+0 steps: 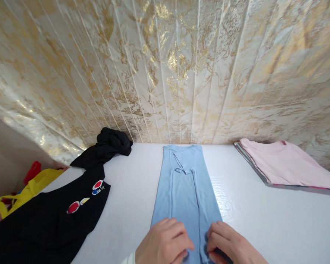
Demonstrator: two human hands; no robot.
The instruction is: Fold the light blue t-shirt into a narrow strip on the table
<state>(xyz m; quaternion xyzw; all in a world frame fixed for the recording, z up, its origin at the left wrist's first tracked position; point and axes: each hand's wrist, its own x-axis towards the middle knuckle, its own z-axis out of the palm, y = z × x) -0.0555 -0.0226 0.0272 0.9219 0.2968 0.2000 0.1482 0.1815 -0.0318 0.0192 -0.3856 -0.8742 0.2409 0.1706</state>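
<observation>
A light blue shirt (184, 198) lies on the white table in a long narrow strip, its sides folded inward over the middle and its neckline at the far end. My left hand (165, 240) is over the near part of the shirt, fingers curled and closed on the fabric. At the near right edge, my right hand (231, 242) has its bent fingers pinched on the same shirt. The fingertips of both hands are partly hidden, and the shirt's near end runs out of view.
On the left, a black garment (57, 220) with red, white and blue prints hangs over the table's edge. Behind it is a crumpled black cloth (110, 145). Yellow fabric (35, 187) shows beyond. A pink shirt (288, 163) tops a folded stack at right. A gold-patterned curtain (170, 73) borders the table (264, 220).
</observation>
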